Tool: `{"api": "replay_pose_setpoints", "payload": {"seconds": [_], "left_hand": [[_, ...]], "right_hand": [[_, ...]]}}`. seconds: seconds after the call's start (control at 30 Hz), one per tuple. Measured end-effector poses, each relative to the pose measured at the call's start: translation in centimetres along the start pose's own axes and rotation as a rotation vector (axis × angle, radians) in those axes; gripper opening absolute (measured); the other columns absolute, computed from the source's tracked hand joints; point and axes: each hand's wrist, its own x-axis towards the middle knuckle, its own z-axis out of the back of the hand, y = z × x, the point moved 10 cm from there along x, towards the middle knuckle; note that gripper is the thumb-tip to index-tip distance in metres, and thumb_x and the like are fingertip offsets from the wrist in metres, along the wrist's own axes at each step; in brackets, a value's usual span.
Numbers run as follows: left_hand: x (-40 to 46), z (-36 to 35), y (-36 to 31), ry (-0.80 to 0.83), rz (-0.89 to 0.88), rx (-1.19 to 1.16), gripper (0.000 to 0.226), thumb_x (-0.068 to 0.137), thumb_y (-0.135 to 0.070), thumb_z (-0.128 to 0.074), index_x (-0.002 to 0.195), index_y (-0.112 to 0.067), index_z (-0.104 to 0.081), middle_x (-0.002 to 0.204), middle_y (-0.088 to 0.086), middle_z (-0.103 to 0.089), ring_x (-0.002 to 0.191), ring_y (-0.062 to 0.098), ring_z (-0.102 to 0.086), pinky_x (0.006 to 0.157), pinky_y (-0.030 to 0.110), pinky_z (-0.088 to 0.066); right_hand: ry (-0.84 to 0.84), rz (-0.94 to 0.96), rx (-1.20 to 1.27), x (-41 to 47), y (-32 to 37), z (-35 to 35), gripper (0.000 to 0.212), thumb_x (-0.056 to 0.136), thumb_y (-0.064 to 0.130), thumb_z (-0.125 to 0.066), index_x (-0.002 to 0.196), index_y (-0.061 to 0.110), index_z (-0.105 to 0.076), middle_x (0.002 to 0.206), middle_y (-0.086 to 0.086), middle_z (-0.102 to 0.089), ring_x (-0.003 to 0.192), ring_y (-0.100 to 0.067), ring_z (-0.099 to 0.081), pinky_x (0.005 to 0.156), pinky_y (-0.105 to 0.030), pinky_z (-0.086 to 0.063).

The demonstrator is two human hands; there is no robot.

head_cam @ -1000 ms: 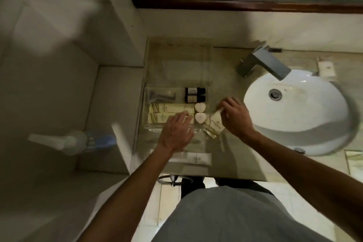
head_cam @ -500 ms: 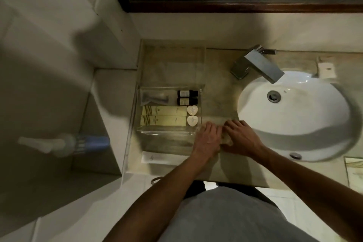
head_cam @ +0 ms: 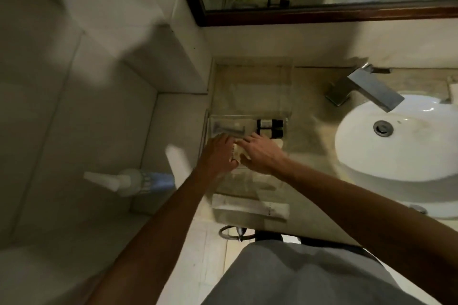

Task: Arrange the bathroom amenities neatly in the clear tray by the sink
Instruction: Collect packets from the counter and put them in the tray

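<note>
1. While both hands hover over it, the clear rectangular plastic tray (head_cam: 249, 86) sits on the beige stone counter (head_cam: 312, 131), left of the white oval sink (head_cam: 396, 141) and against the left wall.
2. Inside the tray's near section, two small dark bottles with pale labels (head_cam: 270, 127) lie side by side on its right, and a grey razor-like item in a clear wrapper (head_cam: 229, 128) lies to their left, along the far edge of that section.
3. Partly covered by the hands, a small pale wrapped packet (head_cam: 239, 151) shows between them above the tray's near part; motion blur hides its details.
4. On the left side, the left hand (head_cam: 219, 153) has its fingers curled down around the packet's left end, seemingly gripping it.
5. From the right, the right hand (head_cam: 260, 153) lies with fingers spread loosely forward over the packet's right end, touching it; whether it grips cannot be told.
6. Nearer the viewer, a long white wrapped tube (head_cam: 250, 207) lies crosswise on the counter, outside the tray, near the counter's front edge.
7. Behind the sink stands a square chrome faucet (head_cam: 366, 88), its spout reaching over the bowl.
8. Above, a dark-wood-framed mirror (head_cam: 322, 13) reflects the hands.
9. At far left, a white-and-blue spray bottle (head_cam: 133, 179) stands on a lower ledge.
</note>
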Motion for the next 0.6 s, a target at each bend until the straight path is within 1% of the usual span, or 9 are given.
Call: {"api": "replay_pose_setpoints", "payload": {"seconds": [0.1, 0.17, 0.2, 0.23, 0.3, 0.37, 0.4, 0.5, 0.6], "left_hand": [[-0.6, -1.1, 3.3, 0.011, 0.033, 0.030, 0.078, 0.074, -0.047, -0.071, 0.139, -0.016, -0.042, 0.140, 0.007, -0.048, 0.127, 0.027, -0.045, 0.107, 0.040, -0.030], [-1.1, -0.9, 4.2, -0.040, 0.030, 0.069, 0.088, 0.069, -0.049, -0.074, 0.142, -0.016, -0.037, 0.143, 0.009, -0.044, 0.130, 0.028, -0.040, 0.111, 0.043, -0.024], [-1.3, -0.6, 4.2, -0.087, 0.018, 0.066, 0.089, 0.068, -0.048, -0.075, 0.142, -0.016, -0.037, 0.143, 0.009, -0.043, 0.130, 0.028, -0.039, 0.112, 0.044, -0.025], [-1.6, -0.2, 3.8, -0.138, 0.002, 0.050, 0.086, 0.070, -0.045, -0.074, 0.142, -0.015, -0.037, 0.143, 0.008, -0.043, 0.130, 0.027, -0.040, 0.112, 0.044, -0.028], [-2.0, -0.1, 3.0, -0.196, -0.034, 0.011, 0.066, 0.080, -0.034, -0.068, 0.138, -0.016, -0.043, 0.140, 0.006, -0.045, 0.125, 0.023, -0.044, 0.105, 0.039, -0.037], [-2.1, -0.8, 2.4, -0.141, -0.067, 0.019, 0.044, 0.088, -0.025, -0.059, 0.130, -0.018, -0.050, 0.133, 0.005, -0.049, 0.116, 0.022, -0.051, 0.094, 0.034, -0.041], [-2.1, -1.0, 2.5, -0.128, -0.049, 0.018, 0.039, 0.089, -0.024, -0.058, 0.127, -0.018, -0.052, 0.130, 0.004, -0.050, 0.112, 0.022, -0.053, 0.091, 0.033, -0.042], [-2.0, 0.6, 1.9, -0.192, 0.016, -0.020, 0.047, 0.081, -0.028, -0.065, 0.125, -0.018, -0.052, 0.127, 0.003, -0.051, 0.111, 0.019, -0.051, 0.092, 0.032, -0.045], [-1.2, 2.7, -2.6, -0.298, -0.093, -0.011, 0.057, 0.075, -0.037, -0.067, 0.127, -0.016, -0.052, 0.126, 0.006, -0.053, 0.111, 0.021, -0.051, 0.093, 0.034, -0.045]], "right_hand": [[0.009, -0.011, -0.077, 1.8, 1.5, -0.7, 0.063, 0.095, 0.043, -0.051, 0.150, 0.021, -0.029, 0.148, -0.006, -0.042, 0.130, -0.025, -0.042, 0.103, -0.044, -0.040], [-0.057, -0.004, -0.136, 1.9, 1.9, -0.1, 0.068, 0.094, 0.043, -0.052, 0.151, 0.017, -0.024, 0.151, -0.009, -0.036, 0.134, -0.028, -0.038, 0.107, -0.047, -0.036], [-0.102, 0.012, -0.161, 1.8, 2.1, 0.2, 0.069, 0.094, 0.042, -0.053, 0.151, 0.015, -0.024, 0.151, -0.010, -0.035, 0.134, -0.029, -0.037, 0.109, -0.047, -0.034], [-0.140, 0.032, -0.181, 1.5, 2.2, 0.4, 0.070, 0.093, 0.041, -0.053, 0.151, 0.014, -0.025, 0.151, -0.011, -0.035, 0.134, -0.030, -0.036, 0.110, -0.048, -0.033], [-0.156, 0.038, -0.201, 1.0, 1.9, -0.1, 0.070, 0.094, 0.042, -0.051, 0.152, 0.014, -0.024, 0.153, -0.011, -0.032, 0.138, -0.031, -0.033, 0.113, -0.050, -0.031], [-0.088, -0.016, -0.208, 0.7, 0.8, -1.5, 0.072, 0.096, 0.045, -0.046, 0.154, 0.014, -0.016, 0.159, -0.012, -0.022, 0.144, -0.033, -0.023, 0.117, -0.052, -0.024], [-0.057, -0.045, -0.215, 0.6, 0.3, -2.1, 0.073, 0.097, 0.046, -0.044, 0.154, 0.013, -0.013, 0.161, -0.012, -0.018, 0.146, -0.033, -0.020, 0.118, -0.052, -0.021], [-0.081, -0.097, -0.189, -0.5, -0.9, -1.6, 0.073, 0.097, 0.047, -0.043, 0.154, 0.012, -0.012, 0.161, -0.012, -0.018, 0.147, -0.032, -0.018, 0.118, -0.052, -0.021], [-0.210, -0.156, -0.100, -3.5, -2.8, 1.0, 0.071, 0.097, 0.047, -0.043, 0.154, 0.015, -0.016, 0.160, -0.010, -0.023, 0.146, -0.029, -0.021, 0.118, -0.049, -0.023]]}}
